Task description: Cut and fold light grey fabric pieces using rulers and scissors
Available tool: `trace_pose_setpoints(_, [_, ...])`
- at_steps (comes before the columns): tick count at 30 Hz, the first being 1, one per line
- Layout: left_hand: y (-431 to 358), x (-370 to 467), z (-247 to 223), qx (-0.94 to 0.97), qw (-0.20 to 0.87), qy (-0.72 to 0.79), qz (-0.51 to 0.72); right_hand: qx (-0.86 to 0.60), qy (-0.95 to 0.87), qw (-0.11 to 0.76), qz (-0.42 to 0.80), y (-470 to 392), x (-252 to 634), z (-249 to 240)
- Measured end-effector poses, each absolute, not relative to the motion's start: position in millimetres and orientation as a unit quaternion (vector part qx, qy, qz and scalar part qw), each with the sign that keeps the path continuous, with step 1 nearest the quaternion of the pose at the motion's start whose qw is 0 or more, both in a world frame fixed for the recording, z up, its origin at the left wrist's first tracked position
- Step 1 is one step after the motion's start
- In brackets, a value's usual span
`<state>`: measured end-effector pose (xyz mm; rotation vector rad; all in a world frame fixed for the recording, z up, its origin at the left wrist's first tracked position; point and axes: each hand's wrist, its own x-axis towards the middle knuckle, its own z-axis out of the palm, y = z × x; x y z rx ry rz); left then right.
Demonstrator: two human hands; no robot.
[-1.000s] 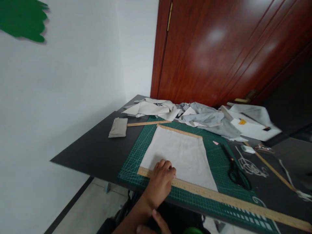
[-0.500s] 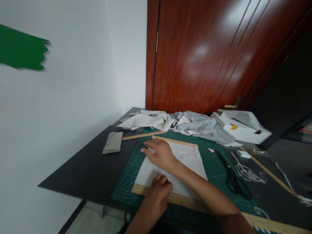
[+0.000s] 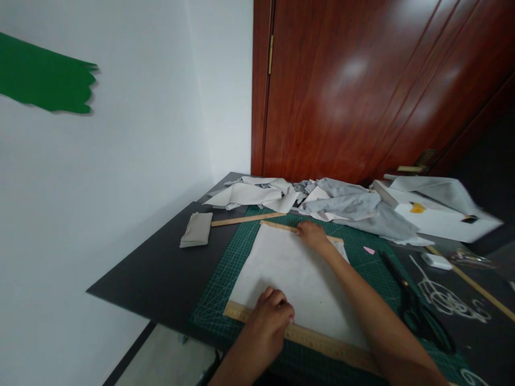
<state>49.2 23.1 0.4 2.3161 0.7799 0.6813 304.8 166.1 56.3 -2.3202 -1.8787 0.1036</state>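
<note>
A piece of white cloth (image 3: 289, 273) lies flat on a green cutting mat (image 3: 215, 284). Along its near edge runs a wide wooden ruler (image 3: 317, 339), and my left hand (image 3: 270, 316) rests there with curled fingers closed on the ruler's edge. At the cloth's far edge lies a thinner wooden ruler (image 3: 277, 226). My right hand (image 3: 314, 236) reaches across the cloth to it, its fingers bunched together on the ruler near the middle. The fingertips of both hands are partly hidden.
Black scissors (image 3: 418, 305), white cord (image 3: 450, 300) and a pink chalk piece (image 3: 369, 250) lie to the right. Folded cloth (image 3: 197, 229) and another wooden ruler (image 3: 245, 219) are at left. Crumpled fabric (image 3: 346, 198) and a white box (image 3: 438, 214) line the back.
My right hand has moved right and away from me, from above the cloth's left side onto the far ruler. My left hand stays on the near ruler. The view has turned slightly left.
</note>
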Motion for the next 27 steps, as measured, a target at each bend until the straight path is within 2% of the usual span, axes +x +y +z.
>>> trace_pose_setpoints(6, [20.6, 47.8, 1.8, 0.869, 0.301, 0.29, 0.264, -0.768, -0.634, 0.082, 0.025, 169.4, 308.4, 55.1])
trace_pose_setpoints(11, [20.3, 49.0, 4.1, 0.872, 0.3, 0.283, 0.264, -0.737, -0.67, 0.084, 0.033, 163.9, 312.6, 75.6])
trace_pose_setpoints(17, [19.7, 48.4, 6.0, 0.872, 0.3, 0.277, 0.269, -0.67, -0.727, -0.01, 0.154, 151.4, 317.2, 93.5])
trace_pose_setpoints(20, [19.5, 48.0, 8.3, 0.872, 0.302, 0.281, 0.263, -0.677, -0.719, -0.05, 0.151, 148.2, 308.9, 91.6])
trace_pose_setpoints(27, [20.0, 48.6, 6.6, 0.877, 0.295, 0.277, 0.259, -0.64, -0.752, -0.073, 0.139, 141.3, 273.5, 80.7])
